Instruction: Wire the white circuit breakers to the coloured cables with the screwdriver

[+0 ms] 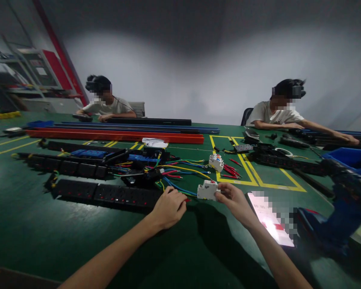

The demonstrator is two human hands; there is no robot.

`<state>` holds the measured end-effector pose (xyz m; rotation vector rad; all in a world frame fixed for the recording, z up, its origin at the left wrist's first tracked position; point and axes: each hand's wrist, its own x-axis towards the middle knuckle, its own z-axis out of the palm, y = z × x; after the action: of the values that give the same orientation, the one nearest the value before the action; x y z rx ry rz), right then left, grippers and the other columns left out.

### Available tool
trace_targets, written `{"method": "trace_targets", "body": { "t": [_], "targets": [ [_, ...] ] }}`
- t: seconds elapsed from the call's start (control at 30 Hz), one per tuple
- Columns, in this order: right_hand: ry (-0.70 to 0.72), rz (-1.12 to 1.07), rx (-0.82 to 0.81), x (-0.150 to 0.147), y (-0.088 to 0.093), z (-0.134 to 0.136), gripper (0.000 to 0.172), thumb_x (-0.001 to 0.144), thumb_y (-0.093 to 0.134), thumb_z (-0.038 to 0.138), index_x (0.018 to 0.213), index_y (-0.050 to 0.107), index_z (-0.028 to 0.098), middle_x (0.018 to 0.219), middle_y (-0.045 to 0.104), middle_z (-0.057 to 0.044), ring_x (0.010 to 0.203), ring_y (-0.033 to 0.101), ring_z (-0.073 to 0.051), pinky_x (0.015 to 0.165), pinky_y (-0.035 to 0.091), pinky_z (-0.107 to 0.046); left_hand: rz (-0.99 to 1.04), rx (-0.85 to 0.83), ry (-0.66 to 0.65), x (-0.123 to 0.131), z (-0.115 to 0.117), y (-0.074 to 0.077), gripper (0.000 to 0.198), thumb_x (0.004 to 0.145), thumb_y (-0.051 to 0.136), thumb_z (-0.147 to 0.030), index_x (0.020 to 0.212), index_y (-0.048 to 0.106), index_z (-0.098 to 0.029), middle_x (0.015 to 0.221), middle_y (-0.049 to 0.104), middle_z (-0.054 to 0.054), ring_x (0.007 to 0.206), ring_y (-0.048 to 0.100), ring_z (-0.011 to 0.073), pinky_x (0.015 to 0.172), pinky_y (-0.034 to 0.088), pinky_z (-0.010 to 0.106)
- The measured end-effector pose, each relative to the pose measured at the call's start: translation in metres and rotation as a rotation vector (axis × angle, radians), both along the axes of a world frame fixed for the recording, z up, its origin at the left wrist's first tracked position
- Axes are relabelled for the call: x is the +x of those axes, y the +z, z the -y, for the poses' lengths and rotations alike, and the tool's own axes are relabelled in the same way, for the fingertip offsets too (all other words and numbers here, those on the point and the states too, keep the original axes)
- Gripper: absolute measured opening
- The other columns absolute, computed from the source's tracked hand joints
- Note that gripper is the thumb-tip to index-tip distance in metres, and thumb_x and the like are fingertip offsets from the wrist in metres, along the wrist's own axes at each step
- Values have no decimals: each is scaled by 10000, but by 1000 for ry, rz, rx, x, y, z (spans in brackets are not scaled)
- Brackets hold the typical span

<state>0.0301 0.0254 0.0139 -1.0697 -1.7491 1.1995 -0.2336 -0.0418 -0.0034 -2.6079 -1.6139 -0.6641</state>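
My right hand (pixel 236 202) is closed on a white circuit breaker (pixel 207 190), holding it just above the green table. My left hand (pixel 169 208) is curled beside it, fingertips pinched on the red end of a wire (pixel 187 199). Blue, yellow, green and red wires (pixel 180 172) fan out beyond both hands. A second white breaker (pixel 216 162) lies farther back. A black power strip (pixel 108 194) lies left of my left hand.
More black power strips (pixel 69 164) and long red (pixel 114 135) and blue rails cross the green table (pixel 33 224). A lit phone (pixel 270 218) lies right of my right wrist. Blue bin (pixel 353 158) at right. Two other people sit at the far edge.
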Motion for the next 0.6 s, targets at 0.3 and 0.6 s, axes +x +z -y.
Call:
{"method": "trace_targets", "body": {
  "t": [0.3, 0.6],
  "targets": [
    [129, 4, -128, -13, 2, 13, 330, 794, 694, 380, 1023, 559, 184, 1033, 658, -68, 956, 642, -196, 796, 520, -317, 29, -12, -16, -1, -1, -1, 190, 945, 464, -208, 946, 653, -190, 921, 698, 41, 875, 603, 199, 920, 367, 412],
    [125, 18, -98, -15, -2, 13, 310, 798, 680, 362, 1026, 558, 191, 1009, 668, -55, 941, 645, -190, 805, 517, -326, -9, -10, -22, -3, -1, -2, 239, 987, 412, -243, 915, 630, -177, 884, 667, 56, 844, 567, 213, 844, 399, 388]
  ]
}}
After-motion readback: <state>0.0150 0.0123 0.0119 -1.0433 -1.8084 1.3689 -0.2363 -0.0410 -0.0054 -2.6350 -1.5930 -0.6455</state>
